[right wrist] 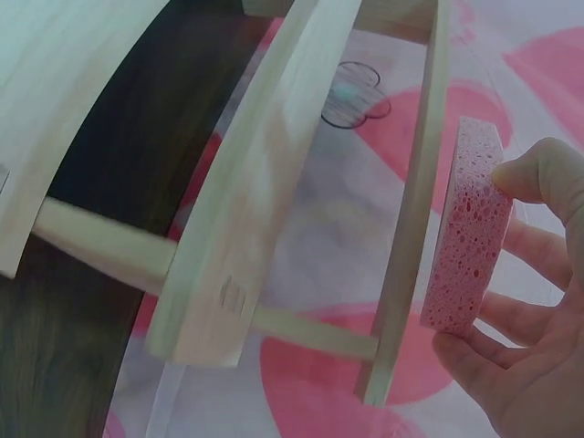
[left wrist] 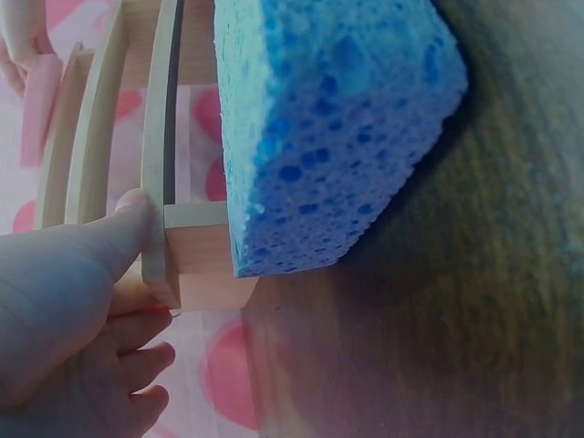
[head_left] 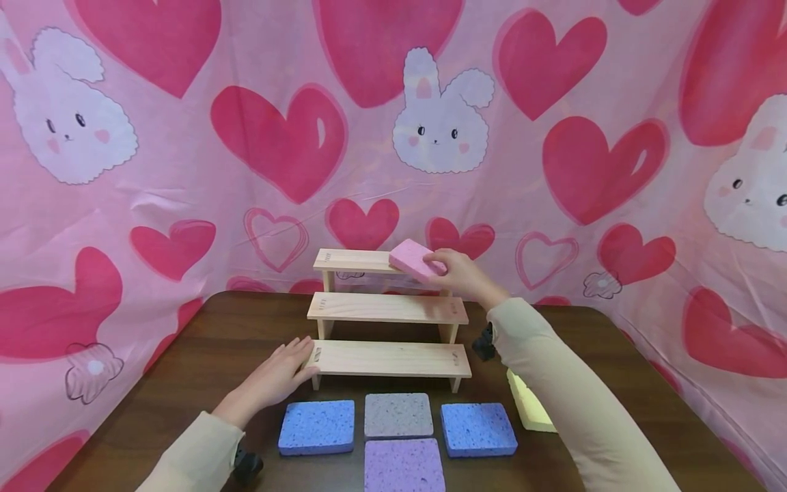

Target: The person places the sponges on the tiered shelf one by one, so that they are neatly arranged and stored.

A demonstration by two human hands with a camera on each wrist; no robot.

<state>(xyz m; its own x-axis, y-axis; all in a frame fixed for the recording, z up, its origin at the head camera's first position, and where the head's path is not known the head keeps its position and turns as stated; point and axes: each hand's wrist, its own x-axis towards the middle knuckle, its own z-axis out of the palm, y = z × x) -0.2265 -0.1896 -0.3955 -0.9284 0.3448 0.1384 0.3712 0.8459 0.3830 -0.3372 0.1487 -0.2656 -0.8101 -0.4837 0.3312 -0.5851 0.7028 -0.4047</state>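
Note:
A three-tier wooden stand [head_left: 387,307] stands on the dark table. My right hand [head_left: 461,273] pinches a pink sponge [head_left: 412,258] between thumb and fingers at the right end of the top tier. In the right wrist view the sponge [right wrist: 470,228] is on edge beside the top board [right wrist: 415,201], fingertips along its sides. My left hand [head_left: 279,372] rests at the left end of the lowest tier [head_left: 387,358], its fingers over the corner. In the left wrist view its thumb [left wrist: 128,224] touches that board's edge.
In front of the stand lie a blue sponge [head_left: 316,425], a grey sponge [head_left: 398,414], another blue sponge [head_left: 478,427] and a purple sponge [head_left: 404,465]. A yellow sponge [head_left: 529,403] is partly hidden by the right sleeve. A pink heart-patterned cloth [head_left: 369,171] hangs behind the table [head_left: 215,342].

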